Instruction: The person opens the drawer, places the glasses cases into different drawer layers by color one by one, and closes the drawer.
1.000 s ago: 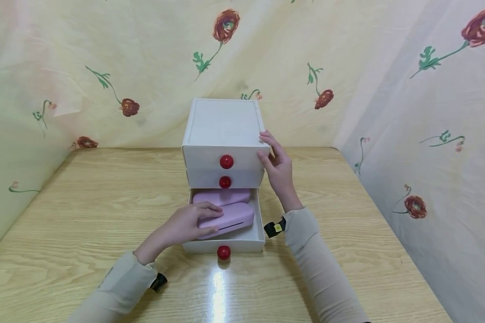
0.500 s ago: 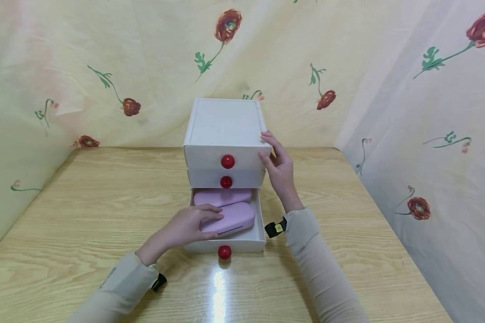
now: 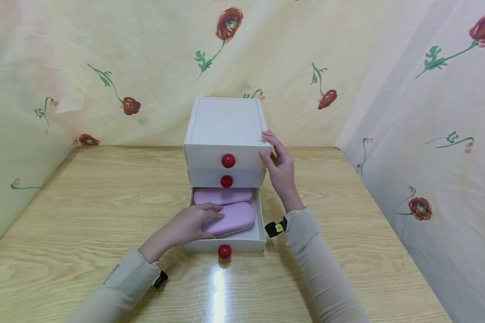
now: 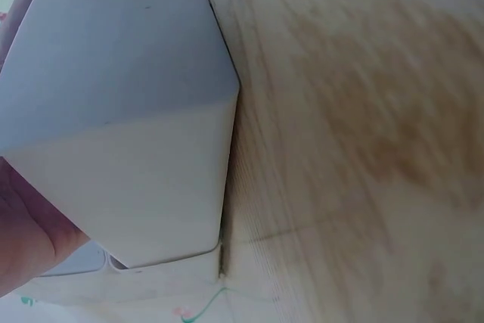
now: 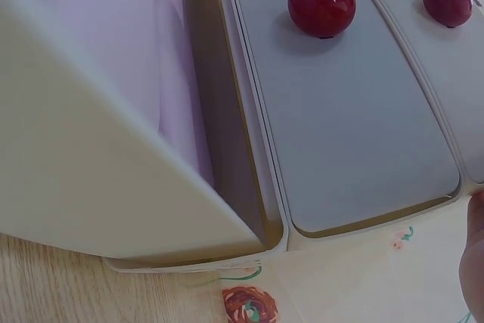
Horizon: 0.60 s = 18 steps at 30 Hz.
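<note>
A white drawer cabinet (image 3: 228, 120) with red ball knobs stands on the table, its bottom drawer (image 3: 244, 246) pulled out. Two light purple glasses cases lie in that drawer: a front case (image 3: 238, 216), slightly askew, and a rear case (image 3: 222, 195) partly under the cabinet front. My left hand (image 3: 187, 224) holds the front case by its left end, thumb along the near side and fingers over the lid. With my right hand (image 3: 282, 172) I grip the cabinet's upper right front corner, thumb on the front face. In the left wrist view the drawer wall (image 4: 128, 194) hides most of the left hand.
The upper two drawers are closed, with a top knob (image 3: 228, 160) and a middle knob (image 3: 226, 181). A bottom knob (image 3: 224, 251) juts toward the near side. Behind the wooden table (image 3: 117, 193) hangs a flowered cloth (image 3: 157, 54).
The front glasses case has come down flatter in the drawer, and less of its dark seam shows. My left hand has sunk with it. The right hand keeps its place on the cabinet.
</note>
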Each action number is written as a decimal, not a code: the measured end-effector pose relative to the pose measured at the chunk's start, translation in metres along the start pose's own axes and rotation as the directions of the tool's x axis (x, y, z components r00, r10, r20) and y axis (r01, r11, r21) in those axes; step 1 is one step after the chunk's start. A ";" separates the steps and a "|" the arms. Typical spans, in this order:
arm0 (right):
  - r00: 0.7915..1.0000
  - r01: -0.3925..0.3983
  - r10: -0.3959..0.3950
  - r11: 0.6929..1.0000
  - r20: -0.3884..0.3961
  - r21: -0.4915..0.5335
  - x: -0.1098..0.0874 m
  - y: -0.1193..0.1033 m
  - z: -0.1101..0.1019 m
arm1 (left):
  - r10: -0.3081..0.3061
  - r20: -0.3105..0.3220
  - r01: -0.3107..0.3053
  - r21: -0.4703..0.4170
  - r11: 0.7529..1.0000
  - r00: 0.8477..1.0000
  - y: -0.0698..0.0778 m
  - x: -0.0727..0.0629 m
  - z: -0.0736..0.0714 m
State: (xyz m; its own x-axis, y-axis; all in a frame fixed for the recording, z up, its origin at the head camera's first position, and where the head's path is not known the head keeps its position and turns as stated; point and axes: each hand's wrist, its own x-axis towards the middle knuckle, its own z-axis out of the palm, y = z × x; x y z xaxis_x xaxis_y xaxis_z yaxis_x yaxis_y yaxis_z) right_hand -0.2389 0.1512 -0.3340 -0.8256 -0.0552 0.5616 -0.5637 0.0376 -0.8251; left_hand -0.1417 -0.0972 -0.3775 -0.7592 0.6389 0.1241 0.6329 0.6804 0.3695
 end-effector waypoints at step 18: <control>1.000 0.006 -0.006 1.000 0.000 0.002 -0.001 -0.001 0.000 | 0.003 -0.002 -0.003 0.014 1.000 1.000 0.001 0.000 0.000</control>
State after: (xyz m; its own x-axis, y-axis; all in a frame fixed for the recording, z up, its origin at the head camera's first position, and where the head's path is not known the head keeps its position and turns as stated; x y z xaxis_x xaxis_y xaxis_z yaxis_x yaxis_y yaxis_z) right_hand -0.2373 0.1509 -0.3335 -0.8223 -0.0553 0.5664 -0.5685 0.0349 -0.8219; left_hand -0.1412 -0.0969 -0.3772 -0.7577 0.6401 0.1276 0.6373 0.6835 0.3559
